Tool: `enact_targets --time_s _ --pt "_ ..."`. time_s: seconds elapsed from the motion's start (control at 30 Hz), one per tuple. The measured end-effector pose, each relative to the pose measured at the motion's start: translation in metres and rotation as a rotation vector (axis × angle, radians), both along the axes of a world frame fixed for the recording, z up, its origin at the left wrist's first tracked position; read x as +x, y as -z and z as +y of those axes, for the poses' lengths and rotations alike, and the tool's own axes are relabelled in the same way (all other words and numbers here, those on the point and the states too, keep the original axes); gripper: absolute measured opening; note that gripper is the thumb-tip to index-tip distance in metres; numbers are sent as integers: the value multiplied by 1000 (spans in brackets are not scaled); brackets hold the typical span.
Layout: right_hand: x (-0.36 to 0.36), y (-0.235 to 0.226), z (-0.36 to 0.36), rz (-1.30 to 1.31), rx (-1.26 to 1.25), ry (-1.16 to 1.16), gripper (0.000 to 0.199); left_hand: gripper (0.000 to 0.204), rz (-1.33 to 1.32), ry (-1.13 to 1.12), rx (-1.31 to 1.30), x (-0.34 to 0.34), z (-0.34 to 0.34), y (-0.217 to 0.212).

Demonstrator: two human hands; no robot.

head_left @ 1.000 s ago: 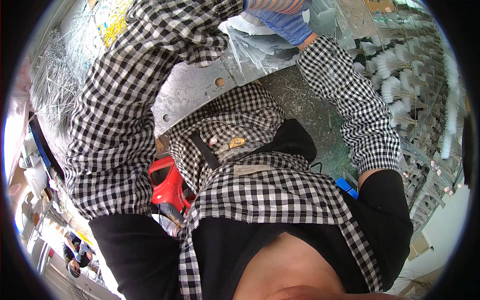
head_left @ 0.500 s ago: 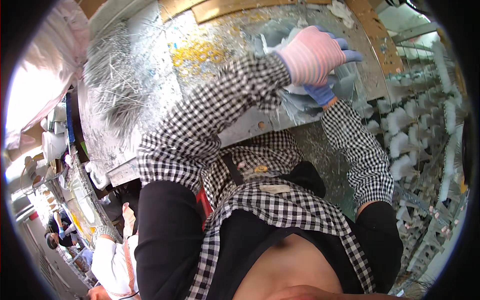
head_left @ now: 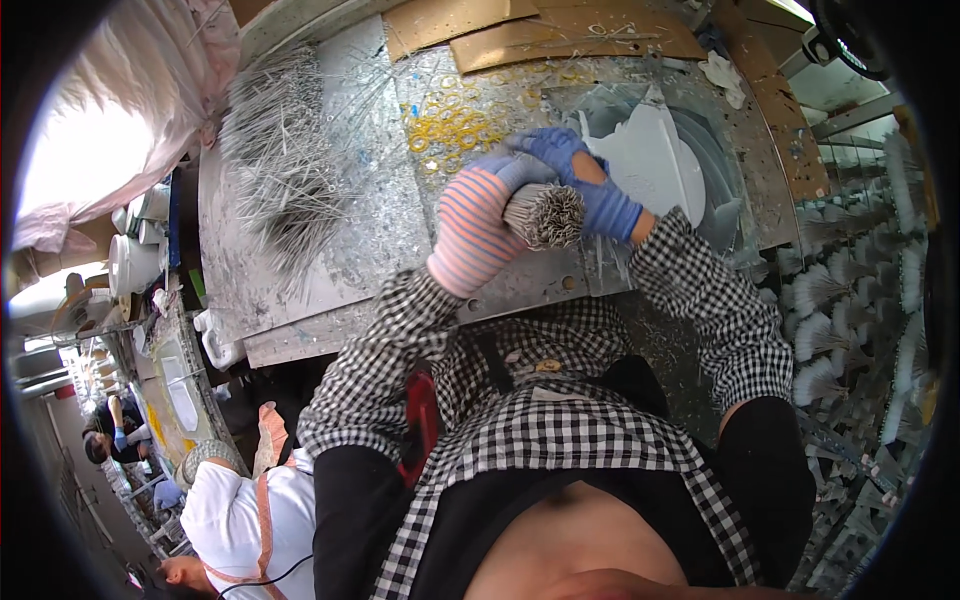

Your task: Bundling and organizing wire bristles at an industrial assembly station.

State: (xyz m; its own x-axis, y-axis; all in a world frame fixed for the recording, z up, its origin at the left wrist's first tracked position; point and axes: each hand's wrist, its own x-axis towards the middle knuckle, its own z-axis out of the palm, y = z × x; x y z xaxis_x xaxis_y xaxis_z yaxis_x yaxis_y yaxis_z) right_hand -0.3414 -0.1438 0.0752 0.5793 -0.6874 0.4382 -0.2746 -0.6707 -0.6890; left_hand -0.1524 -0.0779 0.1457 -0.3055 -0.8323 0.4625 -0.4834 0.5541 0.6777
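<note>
A tight bundle of thin grey wires [head_left: 545,216] is held over the near part of the worktable, its cut ends facing me. My left hand [head_left: 478,220], in a pink glove with blue stripes, is wrapped round the bundle's left side. My right hand [head_left: 598,190], in a blue glove with a bare patch at the back, curls round the far right side, its fingertips close to the left glove. The bundle's far part is hidden by the hands. Just beyond the right hand, white paste [head_left: 650,150] lies spread on a smeared sheet [head_left: 728,215].
A large heap of loose thin wires [head_left: 285,150] covers the table's left. Yellow rings [head_left: 450,125] lie scattered mid-table, with cardboard strips [head_left: 590,42] along the far edge. Racks of pale, fan-shaped tufts [head_left: 825,290] stand right. A co-worker in white [head_left: 235,515] sits lower left.
Both hands have moved left and nearer, away from above the paste. They were crossed, left over right; now they are side by side, and the wire bundle has come into view.
</note>
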Motion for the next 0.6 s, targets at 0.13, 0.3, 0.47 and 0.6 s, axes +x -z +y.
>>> enact_targets --time_s 0.13,0.3,0.47,0.6 --pt "31 -2 -46 336 -77 35 27 22 -924 -28 54 19 7 10" --pt "90 17 -83 676 -269 57 26 12 -1222 4 268 26 3 32" --pt "111 18 -93 759 -312 148 25 34 -461 -189 303 60 7 13" --pt "92 -12 -76 203 -5 32 24 24 282 -374 440 80 0 5"
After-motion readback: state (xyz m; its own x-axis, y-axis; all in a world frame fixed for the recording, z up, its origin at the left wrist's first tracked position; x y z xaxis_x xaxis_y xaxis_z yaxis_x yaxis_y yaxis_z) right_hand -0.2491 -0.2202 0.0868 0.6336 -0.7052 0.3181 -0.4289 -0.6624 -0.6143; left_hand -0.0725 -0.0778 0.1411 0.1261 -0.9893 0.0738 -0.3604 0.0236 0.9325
